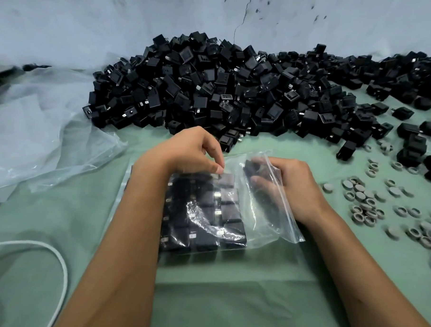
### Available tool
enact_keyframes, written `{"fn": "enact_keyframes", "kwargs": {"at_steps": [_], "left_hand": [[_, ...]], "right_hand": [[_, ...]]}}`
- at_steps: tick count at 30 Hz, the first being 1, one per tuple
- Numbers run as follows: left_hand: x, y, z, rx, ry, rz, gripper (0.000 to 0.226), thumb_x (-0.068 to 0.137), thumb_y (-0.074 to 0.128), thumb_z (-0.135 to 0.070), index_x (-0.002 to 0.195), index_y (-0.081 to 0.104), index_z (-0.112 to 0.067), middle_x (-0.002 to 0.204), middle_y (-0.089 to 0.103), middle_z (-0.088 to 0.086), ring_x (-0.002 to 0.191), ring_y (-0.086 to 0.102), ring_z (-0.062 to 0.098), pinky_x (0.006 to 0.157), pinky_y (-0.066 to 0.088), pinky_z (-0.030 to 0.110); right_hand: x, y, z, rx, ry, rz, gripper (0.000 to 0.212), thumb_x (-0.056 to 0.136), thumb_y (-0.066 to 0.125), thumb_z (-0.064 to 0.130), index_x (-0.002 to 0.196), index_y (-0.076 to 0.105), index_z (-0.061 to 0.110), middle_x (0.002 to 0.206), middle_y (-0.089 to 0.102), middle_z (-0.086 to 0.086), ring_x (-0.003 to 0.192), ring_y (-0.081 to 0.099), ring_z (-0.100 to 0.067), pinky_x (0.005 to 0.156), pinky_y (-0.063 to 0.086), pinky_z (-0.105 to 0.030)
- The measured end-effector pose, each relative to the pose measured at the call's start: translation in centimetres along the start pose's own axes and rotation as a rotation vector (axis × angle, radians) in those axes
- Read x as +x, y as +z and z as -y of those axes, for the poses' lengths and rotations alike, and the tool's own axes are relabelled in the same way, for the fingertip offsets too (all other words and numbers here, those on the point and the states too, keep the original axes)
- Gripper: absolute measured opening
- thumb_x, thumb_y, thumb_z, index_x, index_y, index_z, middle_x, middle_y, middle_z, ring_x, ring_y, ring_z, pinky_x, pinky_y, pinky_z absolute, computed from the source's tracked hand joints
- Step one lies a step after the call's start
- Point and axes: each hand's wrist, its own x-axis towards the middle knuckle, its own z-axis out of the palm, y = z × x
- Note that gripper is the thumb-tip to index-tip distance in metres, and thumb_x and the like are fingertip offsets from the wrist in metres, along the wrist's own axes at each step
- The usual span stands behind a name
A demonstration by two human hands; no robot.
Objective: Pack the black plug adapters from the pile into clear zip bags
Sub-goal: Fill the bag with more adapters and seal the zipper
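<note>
Rows of black adapters (202, 212) already fill most of the zip bag (264, 215) on the bench (228, 300), left hand (190, 150) pinching its edge, right hand (285, 183) gripping another adapter inside (huge pile (212, 89) remains).

No legible text, label, brand, number or sign anywhere in view. Adapters (212, 89) in the pile: plain black faces, slots and metal prongs only, any moulded marks too small and blurred to read. Zip bag (261, 214): clear film, unprinted as far as can be seen. Adapters inside it: small pale patches on some, nothing readable. Grey rings (365, 207) at right: unmarked. Green table (228, 300) and wall (92, 14): scuffs and a crack, no writing.
</note>
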Motion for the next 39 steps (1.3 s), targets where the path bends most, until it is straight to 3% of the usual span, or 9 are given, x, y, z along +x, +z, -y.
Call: {"fn": "enact_keyframes", "kwargs": {"at_steps": [6, 9, 13, 18, 22, 25, 27, 33, 39], "left_hand": [[0.1, 0.5, 0.3, 0.021, -0.016, 0.005, 0.013, 0.076, 0.089, -0.03, 0.072, 0.08, -0.036, 0.093, 0.07, -0.023, 0.092, 0.056, -0.01, 0.07, 0.039, 0.017], [0.2, 0.4, 0.4, 0.017, -0.011, 0.012, 0.013, 0.076, 0.089, -0.03, 0.07, 0.079, -0.037, 0.091, 0.07, -0.024, 0.096, 0.057, -0.007, 0.071, 0.039, 0.018], [0.3, 0.5, 0.7, 0.005, -0.009, 0.008, 0.014, 0.076, 0.089, -0.031, 0.069, 0.079, -0.037, 0.085, 0.068, -0.027, 0.097, 0.056, -0.008, 0.072, 0.037, 0.018], [0.5, 0.6, 1.0, 0.0, -0.026, -0.024, 0.014, 0.079, 0.087, -0.03, 0.073, 0.077, -0.038, 0.093, 0.068, -0.021, 0.096, 0.059, -0.002, 0.069, 0.04, 0.02], [1.1, 1.1, 1.7, -0.067, -0.042, -0.14, 0.013, 0.093, 0.074, -0.02, 0.088, 0.072, -0.032, 0.079, 0.072, -0.014, 0.073, 0.065, -0.004, 0.069, 0.049, 0.023], [1.3, 1.5, 1.9, -0.078, -0.036, -0.181, 0.013, 0.096, 0.068, -0.016, 0.099, 0.069, -0.028, 0.086, 0.073, -0.008, 0.082, 0.068, 0.005, 0.074, 0.052, 0.028], [1.4, 1.7, 1.9, -0.069, -0.045, -0.169, 0.015, 0.097, 0.067, -0.015, 0.098, 0.069, -0.029, 0.089, 0.073, -0.007, 0.085, 0.068, 0.01, 0.073, 0.05, 0.028], [1.3, 1.5, 1.9, -0.066, -0.068, -0.172, 0.016, 0.099, 0.064, -0.018, 0.094, 0.071, -0.031, 0.086, 0.072, -0.01, 0.082, 0.066, 0.007, 0.067, 0.046, 0.025], [1.0, 1.3, 1.8, -0.086, -0.08, -0.156, 0.014, 0.1, 0.064, -0.019, 0.095, 0.072, -0.03, 0.087, 0.073, -0.009, 0.082, 0.066, 0.006, 0.066, 0.045, 0.025]], "right_hand": [[0.2, 1.5, -0.1, -0.061, -0.071, -0.042, 0.012, 0.094, 0.071, 0.036, 0.105, 0.071, 0.04, 0.09, 0.072, 0.026, 0.078, 0.07, 0.004, 0.07, 0.064, -0.033], [0.5, 2.2, -0.2, -0.096, -0.052, -0.12, 0.017, 0.093, 0.063, 0.05, 0.104, 0.072, 0.041, 0.079, 0.074, 0.013, 0.067, 0.07, -0.004, 0.064, 0.064, -0.037], [0.8, 2.7, -0.6, -0.171, -0.174, -0.132, 0.013, 0.098, 0.063, 0.036, 0.104, 0.075, 0.036, 0.086, 0.074, 0.005, 0.073, 0.07, -0.008, 0.062, 0.061, -0.035], [0.7, 2.6, -0.2, -0.063, -0.272, -0.047, 0.013, 0.098, 0.07, 0.038, 0.108, 0.078, 0.041, 0.1, 0.07, 0.018, 0.093, 0.068, -0.001, 0.075, 0.056, -0.016], [0.9, 2.8, -0.3, 0.234, -0.092, 0.005, 0.018, 0.096, 0.072, 0.041, 0.101, 0.08, 0.026, 0.106, 0.072, 0.011, 0.098, 0.07, -0.006, 0.083, 0.058, -0.023], [0.5, 2.6, -0.3, 0.032, -0.207, -0.031, 0.018, 0.1, 0.065, 0.04, 0.115, 0.076, 0.036, 0.112, 0.068, 0.019, 0.102, 0.067, -0.001, 0.083, 0.058, -0.02], [0.4, 2.6, -0.1, 0.099, -0.159, -0.067, 0.022, 0.101, 0.061, 0.045, 0.119, 0.073, 0.039, 0.113, 0.068, 0.022, 0.102, 0.067, 0.001, 0.085, 0.06, -0.025], [0.5, 2.0, 0.9, 0.109, -0.179, -0.081, 0.024, 0.101, 0.063, 0.032, 0.093, 0.074, 0.051, 0.106, 0.07, 0.034, 0.099, 0.067, 0.008, 0.082, 0.058, -0.025], [0.3, 2.1, 0.6, 0.064, -0.213, -0.012, 0.032, 0.095, 0.066, 0.025, 0.099, 0.071, 0.057, 0.11, 0.068, 0.031, 0.1, 0.068, 0.003, 0.086, 0.063, -0.032]]}}
